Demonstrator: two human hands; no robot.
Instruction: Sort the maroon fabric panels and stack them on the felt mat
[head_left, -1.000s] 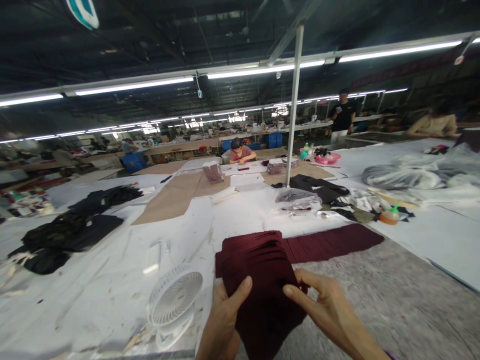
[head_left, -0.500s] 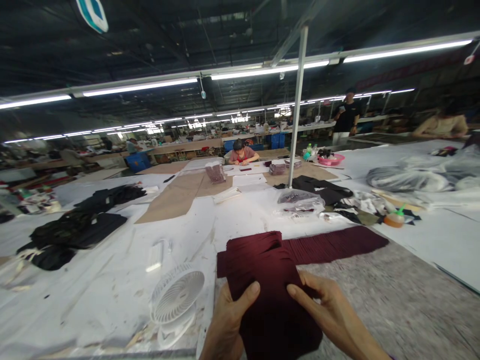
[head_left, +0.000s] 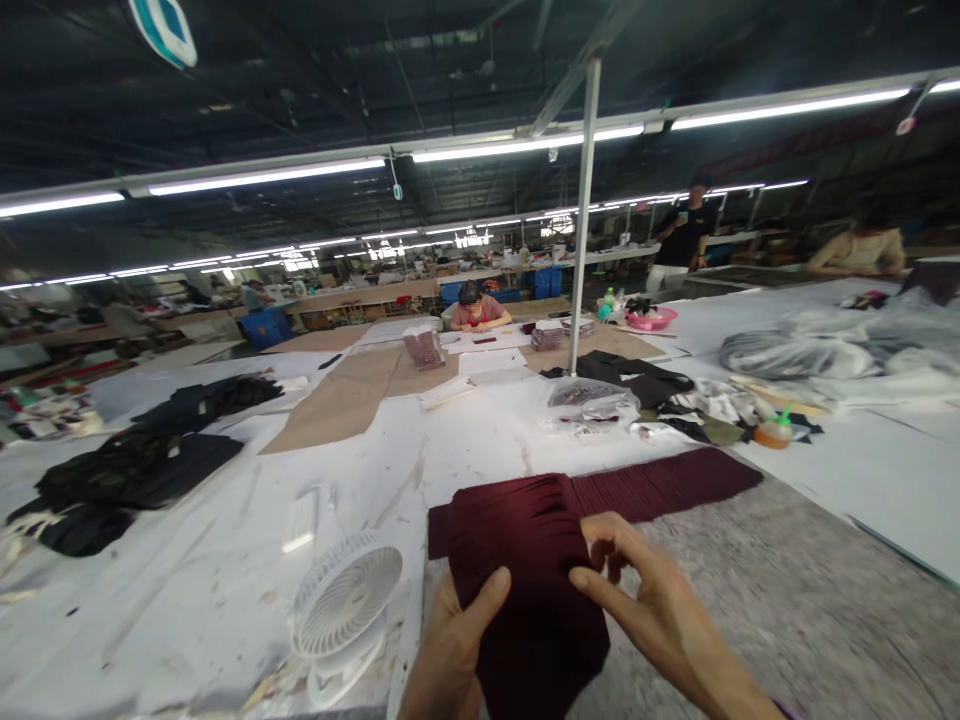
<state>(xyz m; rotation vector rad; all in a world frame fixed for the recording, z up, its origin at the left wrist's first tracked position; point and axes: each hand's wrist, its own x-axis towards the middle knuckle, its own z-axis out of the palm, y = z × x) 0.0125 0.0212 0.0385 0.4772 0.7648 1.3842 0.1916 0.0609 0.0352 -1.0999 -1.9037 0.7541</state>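
A stack of maroon fabric pieces [head_left: 529,560] is held up in front of me, its lower part hanging in dark shadow. My left hand [head_left: 461,640] grips its left edge, thumb on the near face and fingers behind. At the right edge is my right hand [head_left: 645,590], its thumb tip on the fabric and its bent fingers at the border; the fingertips are partly hidden. Behind the stack, a long row of overlapping maroon fabric pieces [head_left: 667,485] lies along the grey mottled table surface [head_left: 750,590].
A white fan [head_left: 349,605] stands to the left of my hands. Dark garments [head_left: 142,460] lie farther left. Plastic bags [head_left: 592,400], dark cloth scraps [head_left: 630,370] and a green-tipped bottle [head_left: 774,430] lie beyond the row. A metal pole [head_left: 583,220] rises from the table. Other people [head_left: 480,310] are farther off.
My right hand's fingers have pulled out from behind the stack to its right edge and show more. The stack's right side has shifted left. The view has turned slightly right.
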